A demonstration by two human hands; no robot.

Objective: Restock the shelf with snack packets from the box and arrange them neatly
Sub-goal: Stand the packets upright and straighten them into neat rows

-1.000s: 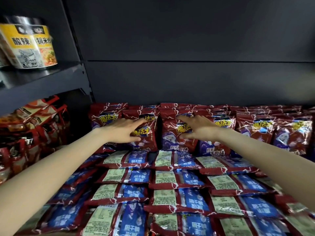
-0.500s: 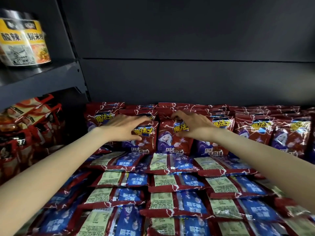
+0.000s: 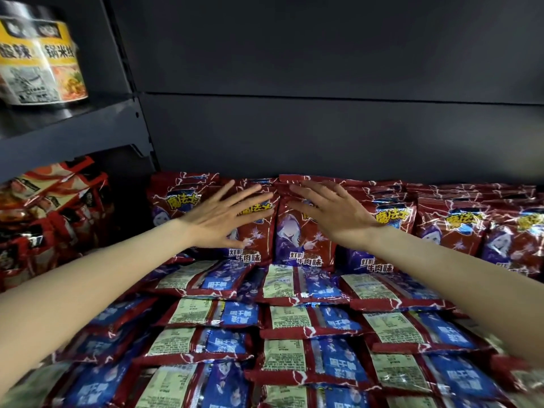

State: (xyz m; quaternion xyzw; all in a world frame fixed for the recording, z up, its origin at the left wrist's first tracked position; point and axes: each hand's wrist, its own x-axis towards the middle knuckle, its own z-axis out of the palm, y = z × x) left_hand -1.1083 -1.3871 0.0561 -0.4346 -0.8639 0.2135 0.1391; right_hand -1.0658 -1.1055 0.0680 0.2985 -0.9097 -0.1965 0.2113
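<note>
Red and purple snack packets (image 3: 303, 245) stand upright in a row along the back of the shelf. In front of them, more packets (image 3: 294, 322) lie flat in stacked rows, backs up, showing green and blue panels. My left hand (image 3: 217, 219) lies flat with straight spread fingers against the upright packets left of centre. My right hand (image 3: 332, 216) presses flat on the upright packets just right of centre, fingers straight. Neither hand holds a packet. The box is out of view.
The dark shelf back panel (image 3: 323, 128) rises behind the packets. At upper left a yellow instant-noodle tub (image 3: 38, 63) sits on a higher shelf (image 3: 73, 134). Below it, red and orange packets (image 3: 53, 207) fill the neighbouring bay.
Both hands have straightened and flattened against the upright packets, and the packets now stand more erect against the back. The view has shifted closer.
</note>
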